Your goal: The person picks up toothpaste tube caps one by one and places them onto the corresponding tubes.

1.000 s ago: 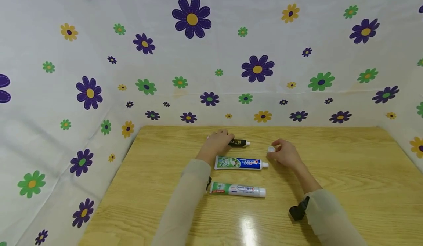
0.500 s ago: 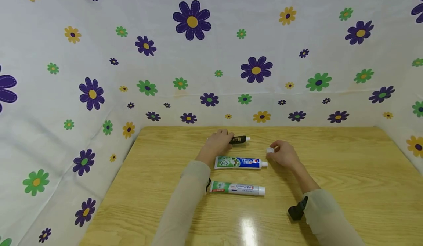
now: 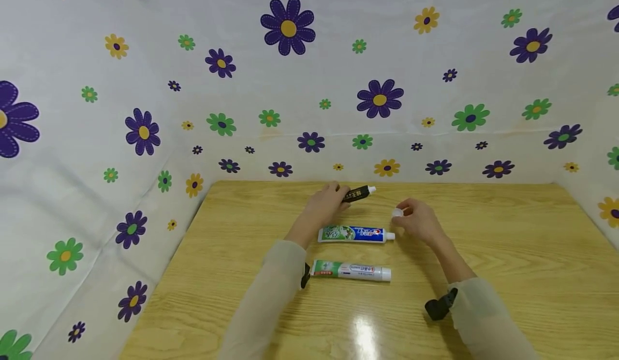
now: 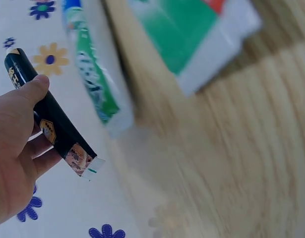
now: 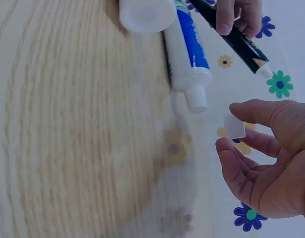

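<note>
Left hand has its fingers round a black tube near the table's far edge, white tip angled toward the far right corner. Right hand pinches a small white cap, apart from that tip. I see a blue-and-green tube and a green-and-white tube lying flat, successively farther from that far edge.

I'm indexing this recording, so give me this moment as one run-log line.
left hand: grips black tube | right hand: holds white cap | blue-green tube: on table | green-white tube: on table
</note>
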The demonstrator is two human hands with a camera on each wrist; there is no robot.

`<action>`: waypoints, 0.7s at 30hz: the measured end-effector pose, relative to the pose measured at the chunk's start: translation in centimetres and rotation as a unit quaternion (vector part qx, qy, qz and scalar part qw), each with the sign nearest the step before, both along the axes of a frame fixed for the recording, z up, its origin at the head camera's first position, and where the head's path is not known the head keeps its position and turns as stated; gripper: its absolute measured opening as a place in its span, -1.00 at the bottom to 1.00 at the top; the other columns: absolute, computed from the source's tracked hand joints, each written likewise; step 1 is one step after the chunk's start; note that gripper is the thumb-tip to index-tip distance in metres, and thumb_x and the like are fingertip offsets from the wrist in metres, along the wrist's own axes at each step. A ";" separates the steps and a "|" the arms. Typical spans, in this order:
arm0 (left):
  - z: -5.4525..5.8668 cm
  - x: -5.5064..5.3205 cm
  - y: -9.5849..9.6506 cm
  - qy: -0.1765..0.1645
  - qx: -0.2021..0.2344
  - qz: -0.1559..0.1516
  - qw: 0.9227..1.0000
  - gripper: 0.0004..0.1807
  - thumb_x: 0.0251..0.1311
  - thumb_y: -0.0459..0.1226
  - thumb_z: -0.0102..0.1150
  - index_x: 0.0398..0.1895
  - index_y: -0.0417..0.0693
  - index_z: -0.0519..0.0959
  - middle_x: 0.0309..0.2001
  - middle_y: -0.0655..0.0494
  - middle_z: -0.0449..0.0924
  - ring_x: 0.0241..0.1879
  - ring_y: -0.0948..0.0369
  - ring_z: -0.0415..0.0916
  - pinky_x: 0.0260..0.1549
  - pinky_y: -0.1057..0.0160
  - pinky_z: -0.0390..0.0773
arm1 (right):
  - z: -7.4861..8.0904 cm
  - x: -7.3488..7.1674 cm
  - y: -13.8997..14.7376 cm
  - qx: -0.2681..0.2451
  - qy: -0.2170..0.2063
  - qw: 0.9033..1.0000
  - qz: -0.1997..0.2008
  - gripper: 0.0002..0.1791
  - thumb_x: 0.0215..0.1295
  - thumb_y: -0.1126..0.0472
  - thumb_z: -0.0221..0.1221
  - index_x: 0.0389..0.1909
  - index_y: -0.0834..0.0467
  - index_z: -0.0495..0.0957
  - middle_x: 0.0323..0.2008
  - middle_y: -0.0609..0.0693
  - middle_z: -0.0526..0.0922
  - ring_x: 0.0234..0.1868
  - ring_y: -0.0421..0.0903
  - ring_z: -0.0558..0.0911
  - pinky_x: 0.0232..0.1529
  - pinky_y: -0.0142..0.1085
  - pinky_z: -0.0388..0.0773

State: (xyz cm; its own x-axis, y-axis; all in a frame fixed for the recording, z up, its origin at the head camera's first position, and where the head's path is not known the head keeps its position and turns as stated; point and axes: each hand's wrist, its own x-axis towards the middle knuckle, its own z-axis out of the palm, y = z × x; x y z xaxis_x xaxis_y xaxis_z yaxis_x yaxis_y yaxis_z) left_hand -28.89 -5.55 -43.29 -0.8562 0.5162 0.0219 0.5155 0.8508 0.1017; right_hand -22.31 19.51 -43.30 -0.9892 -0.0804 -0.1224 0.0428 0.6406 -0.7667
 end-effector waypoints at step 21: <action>4.5 4.9 -3.5 -0.052 0.224 0.038 0.972 -0.57 0.45 -0.09 0.07 0.25 -0.12 0.43 -0.13 0.06 0.56 -0.31 0.16 0.45 -0.38 0.22 0.47 | 3.5 3.6 -1.3 -0.083 0.069 0.994 -0.002 -0.54 0.44 0.14 0.14 0.21 0.35 0.41 0.03 0.30 0.55 -0.22 0.14 0.65 -0.31 -0.27 0.60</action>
